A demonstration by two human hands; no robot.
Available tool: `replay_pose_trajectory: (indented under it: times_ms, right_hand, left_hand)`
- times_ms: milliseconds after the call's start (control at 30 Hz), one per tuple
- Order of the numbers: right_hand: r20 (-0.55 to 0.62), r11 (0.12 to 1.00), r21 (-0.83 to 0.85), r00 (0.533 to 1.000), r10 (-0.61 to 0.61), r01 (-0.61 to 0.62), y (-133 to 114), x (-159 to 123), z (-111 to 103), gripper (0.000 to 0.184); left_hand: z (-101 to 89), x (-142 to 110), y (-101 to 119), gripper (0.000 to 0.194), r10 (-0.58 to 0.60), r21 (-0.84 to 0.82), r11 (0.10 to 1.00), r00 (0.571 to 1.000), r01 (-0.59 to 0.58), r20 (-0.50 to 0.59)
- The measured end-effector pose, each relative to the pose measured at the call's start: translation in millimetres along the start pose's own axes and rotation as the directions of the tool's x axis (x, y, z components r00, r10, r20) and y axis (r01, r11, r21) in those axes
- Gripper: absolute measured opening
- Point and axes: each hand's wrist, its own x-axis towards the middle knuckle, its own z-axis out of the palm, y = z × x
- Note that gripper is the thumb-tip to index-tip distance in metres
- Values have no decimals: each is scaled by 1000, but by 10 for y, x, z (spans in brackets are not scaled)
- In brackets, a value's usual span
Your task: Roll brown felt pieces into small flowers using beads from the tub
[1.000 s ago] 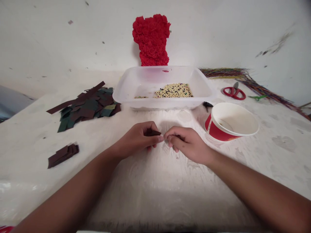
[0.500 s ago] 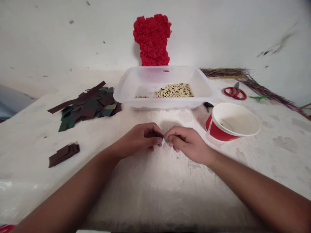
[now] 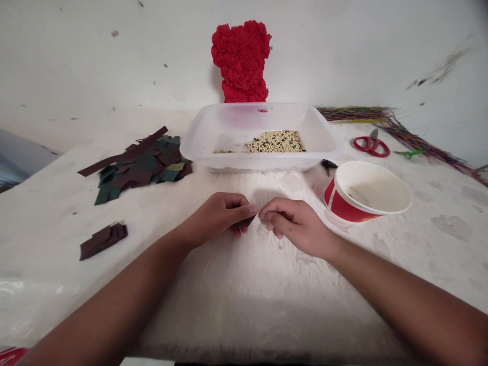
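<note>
Over the middle of the table, my left hand [image 3: 224,213] is closed, thumb on top, on a small dark brown piece [image 3: 248,220] that looks like paper or cloth. Only a corner of it shows below the thumb. Close beside it on the right, my right hand [image 3: 292,221] is closed in a pinch with its fingertips near that piece. What the right fingers hold, if anything, is too small to make out. A small stack of similar brown pieces [image 3: 102,240] lies left of my left forearm.
Behind my hands stands a translucent plastic tub [image 3: 263,162] with gold and dark beads [image 3: 276,141]. Dark green and brown pieces [image 3: 141,165] are heaped at left. A red-and-white paper tub [image 3: 351,206], red-handled scissors [image 3: 371,146] and thin wires [image 3: 354,113] are at right. Red roses [image 3: 242,61] stand behind.
My left thumb has straightened and moved up over the brown piece, and the piece's visible corner now points below the thumb. My right hand keeps its pinch. The view has shifted slightly.
</note>
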Motion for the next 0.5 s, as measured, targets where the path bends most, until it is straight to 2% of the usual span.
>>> replay_pose_trajectory:
  times_ms: [167, 500]
  right_hand:
    - [7, 1000, -8, 1000, 4, -4, -11, 1, -8, 17]
    - [-1, 1000, -1, 1000, 3, -3, -4, -10, 2, 17]
  left_hand:
    - [-3, -10, 8, 16, 11, -2, 1000, 1000, -11, 10]
    - [7, 0, -9, 22, 18, -25, 1000, 1000, -18, 13]
